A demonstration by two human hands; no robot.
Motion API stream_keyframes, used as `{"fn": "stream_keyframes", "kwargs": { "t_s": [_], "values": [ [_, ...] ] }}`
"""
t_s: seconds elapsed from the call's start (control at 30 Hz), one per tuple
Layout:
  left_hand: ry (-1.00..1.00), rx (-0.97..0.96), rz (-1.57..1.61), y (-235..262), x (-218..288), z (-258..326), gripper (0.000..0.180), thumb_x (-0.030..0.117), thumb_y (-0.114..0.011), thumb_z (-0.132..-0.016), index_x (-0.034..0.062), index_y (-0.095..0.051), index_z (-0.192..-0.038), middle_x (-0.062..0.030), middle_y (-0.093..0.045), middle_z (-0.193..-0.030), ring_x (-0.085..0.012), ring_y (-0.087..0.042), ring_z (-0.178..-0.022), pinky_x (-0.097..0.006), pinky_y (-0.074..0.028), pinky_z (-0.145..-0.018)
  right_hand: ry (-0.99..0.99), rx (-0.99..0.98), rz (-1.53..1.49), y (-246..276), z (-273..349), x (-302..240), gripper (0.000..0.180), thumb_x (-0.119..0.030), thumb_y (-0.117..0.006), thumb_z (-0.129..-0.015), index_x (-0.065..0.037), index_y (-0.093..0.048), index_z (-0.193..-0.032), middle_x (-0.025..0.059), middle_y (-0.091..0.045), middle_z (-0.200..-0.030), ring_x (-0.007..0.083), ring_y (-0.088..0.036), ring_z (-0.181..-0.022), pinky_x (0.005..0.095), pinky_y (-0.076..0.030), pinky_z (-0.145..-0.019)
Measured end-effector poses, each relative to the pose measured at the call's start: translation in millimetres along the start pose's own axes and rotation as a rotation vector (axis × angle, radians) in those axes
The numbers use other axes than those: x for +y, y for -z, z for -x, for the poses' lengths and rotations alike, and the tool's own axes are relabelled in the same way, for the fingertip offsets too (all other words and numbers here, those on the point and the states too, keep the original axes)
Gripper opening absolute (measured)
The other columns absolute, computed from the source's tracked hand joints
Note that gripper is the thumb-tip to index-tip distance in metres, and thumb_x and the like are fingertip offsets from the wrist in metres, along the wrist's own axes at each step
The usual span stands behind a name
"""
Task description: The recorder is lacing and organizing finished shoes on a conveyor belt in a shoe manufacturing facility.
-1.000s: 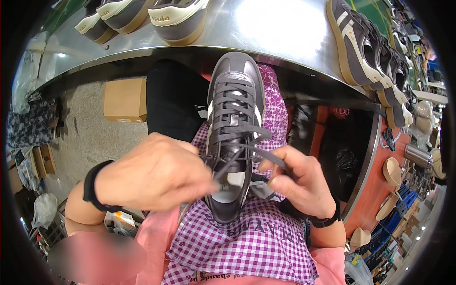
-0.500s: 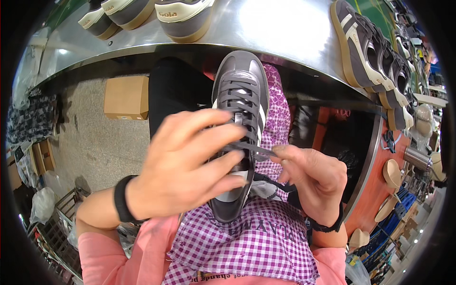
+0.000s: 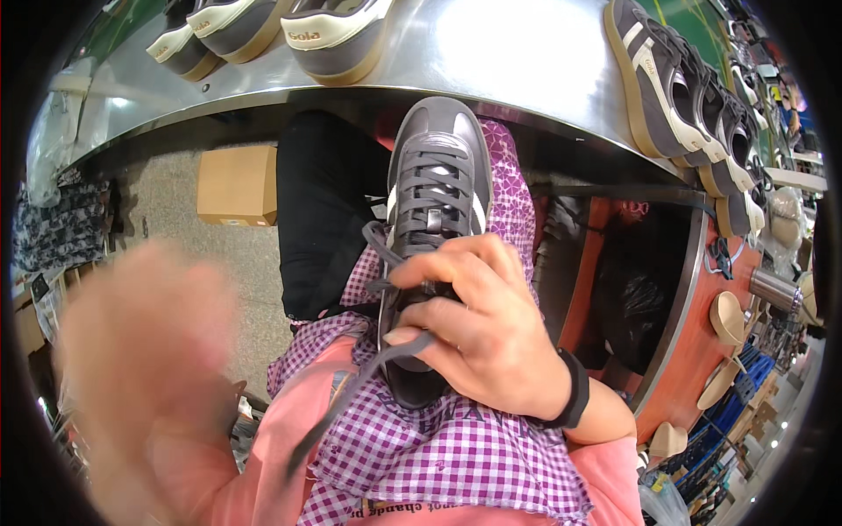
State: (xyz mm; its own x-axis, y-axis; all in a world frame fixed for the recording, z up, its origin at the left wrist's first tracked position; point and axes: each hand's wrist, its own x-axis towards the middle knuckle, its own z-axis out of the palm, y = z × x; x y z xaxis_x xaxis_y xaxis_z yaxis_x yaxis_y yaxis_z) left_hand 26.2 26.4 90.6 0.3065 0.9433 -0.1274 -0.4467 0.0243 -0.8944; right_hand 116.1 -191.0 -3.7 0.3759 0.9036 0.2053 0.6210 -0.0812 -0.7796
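A dark grey sneaker (image 3: 441, 118) with white side stripes and grey laces lies toe-away on my lap. My right hand (image 3: 487, 329) is over its upper eyelets, fingers bent and thumb pressed in on a shoelace (image 3: 361, 379). From that thumb the lace trails down to the lower left, its far end blurred. Another loop of lace curls out at the shoe's left side, by the right fingertips. My left hand (image 3: 153, 342) is off to the left, away from the shoe and smeared by motion, so its fingers cannot be made out.
A metal bench (image 3: 491, 53) runs across the far side. Several matching sneakers stand on it, at the far left (image 3: 338, 44) and the right (image 3: 658, 83). A brown cardboard box (image 3: 235, 186) sits on the floor at left. Wooden shoe-shaped forms (image 3: 726, 317) lie at right.
My left hand has swung from over the shoe out to the left. My right hand has moved left onto the laces. The lace, earlier stretched to the right, now trails to the lower left.
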Motion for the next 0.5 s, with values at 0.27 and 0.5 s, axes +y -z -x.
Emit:
{"fn": "stream_keyframes", "kwargs": {
  "t_s": [0.27, 0.5],
  "values": [
    [-1.212, 1.161, 2.333, 44.3, 103.6, 5.4, 0.024, 0.005, -0.078, -0.066, 0.0049, -0.063, -0.085, -0.0091, -0.061, -0.107, -0.0318, -0.054, -0.114, -0.041, -0.043, -0.096, -0.485, -0.049, -1.406, 33.8, 29.7, -3.3, 0.034, -0.027, -0.056, -0.099, 0.005, -0.06, -0.108, 0.0055, -0.059, -0.08, 0.007, -0.049, -0.058, 0.0198, -0.036, -0.055],
    [-1.613, 0.564, 2.505, 34.7, 90.6, -0.3, 0.018, 0.012, -0.076, -0.078, 0.0043, -0.06, -0.08, -0.0076, -0.064, -0.092, -0.0204, -0.06, -0.091, -0.033, -0.044, -0.085, -0.135, 0.021, 0.326, 7.7, 9.4, -9.6, 0.025, -0.015, -0.078, -0.072, -0.006, -0.069, -0.093, 0.0043, -0.053, -0.07, 0.0192, -0.057, -0.058, 0.0316, -0.044, -0.049]
  ]
}}
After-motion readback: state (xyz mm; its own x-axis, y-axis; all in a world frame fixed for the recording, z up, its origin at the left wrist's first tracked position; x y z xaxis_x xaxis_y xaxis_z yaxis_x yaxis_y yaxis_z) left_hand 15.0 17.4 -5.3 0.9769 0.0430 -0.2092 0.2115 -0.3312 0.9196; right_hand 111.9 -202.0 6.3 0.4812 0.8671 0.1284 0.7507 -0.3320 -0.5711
